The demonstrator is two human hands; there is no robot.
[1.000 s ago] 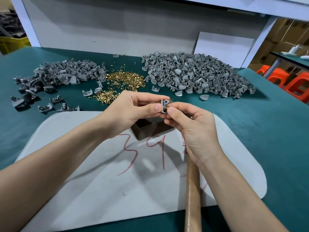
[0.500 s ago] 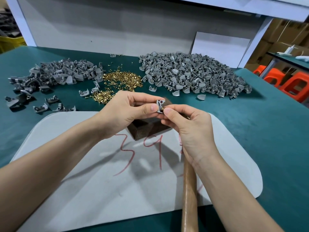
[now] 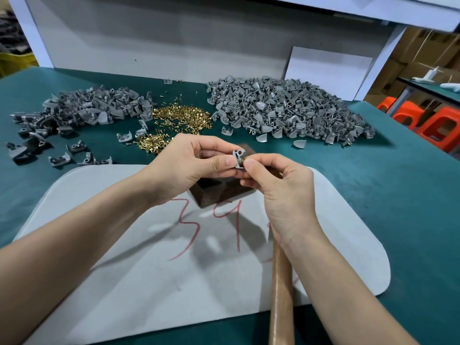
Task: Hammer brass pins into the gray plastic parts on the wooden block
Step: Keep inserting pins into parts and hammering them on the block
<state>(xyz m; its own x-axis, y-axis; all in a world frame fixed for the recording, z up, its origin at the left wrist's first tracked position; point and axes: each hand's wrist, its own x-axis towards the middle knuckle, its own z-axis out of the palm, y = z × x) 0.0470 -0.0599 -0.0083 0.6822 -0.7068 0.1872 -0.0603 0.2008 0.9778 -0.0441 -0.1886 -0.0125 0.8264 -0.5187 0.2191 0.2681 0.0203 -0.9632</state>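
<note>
My left hand pinches a small gray plastic part between thumb and fingers, held above the dark wooden block. My right hand pinches a brass pin against the part's right side; only the pin's end shows. The block sits on a pale mat and is partly hidden by both hands. A wooden hammer handle lies under my right wrist; its head is hidden.
Loose brass pins are heaped behind my hands. A large pile of gray parts lies at the back right, a smaller pile at the back left. The table has a green cover. Orange stools stand far right.
Both hands stay together above the block with the part and pin; they have hardly shifted.
</note>
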